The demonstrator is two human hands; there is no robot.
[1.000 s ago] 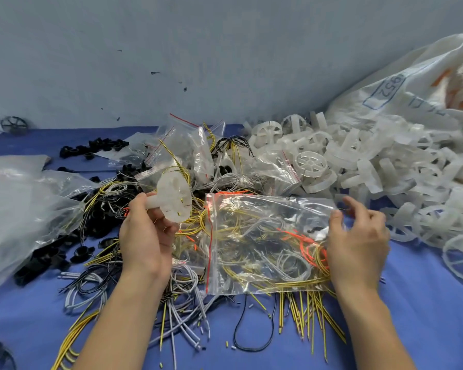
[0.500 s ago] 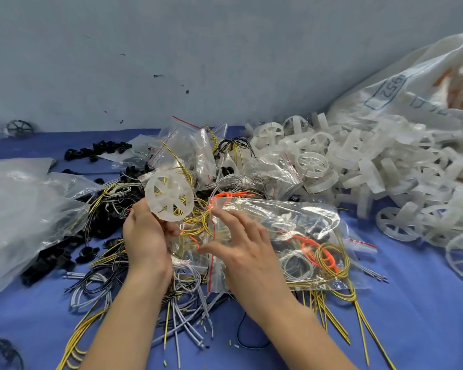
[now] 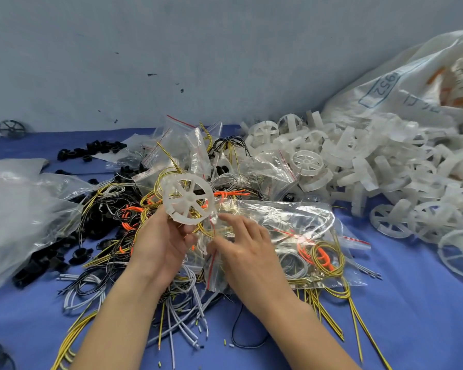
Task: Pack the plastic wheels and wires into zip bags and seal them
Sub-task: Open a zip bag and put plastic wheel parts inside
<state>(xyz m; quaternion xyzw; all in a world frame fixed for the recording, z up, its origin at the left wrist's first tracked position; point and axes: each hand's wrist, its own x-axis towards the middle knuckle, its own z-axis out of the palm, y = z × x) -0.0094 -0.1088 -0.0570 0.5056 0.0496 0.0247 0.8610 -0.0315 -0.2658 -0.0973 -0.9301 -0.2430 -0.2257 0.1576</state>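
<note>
My left hand (image 3: 161, 244) grips a white spoked plastic wheel (image 3: 189, 200) by its lower rim and holds it upright above the wire heap. Just to its right lies a clear zip bag (image 3: 286, 244) with a red seal strip, holding yellow, orange and grey wire coils. My right hand (image 3: 247, 252) rests on the bag's left end near its mouth, fingers spread and lightly bent; whether they pinch the plastic I cannot tell. Loose yellow, grey and black wires (image 3: 177, 303) lie under both hands.
A big heap of white wheels (image 3: 380, 177) spills from a white sack (image 3: 412, 86) at the right. More zip bags (image 3: 187, 150) pile up behind. Black plastic parts (image 3: 54, 257) and a large clear bag (image 3: 19, 212) lie left, on a blue cloth (image 3: 425, 316).
My right hand moved from the bag's right end to its left end near the mouth. My left hand turned the wheel face-on and brought it right, next to the bag's mouth.
</note>
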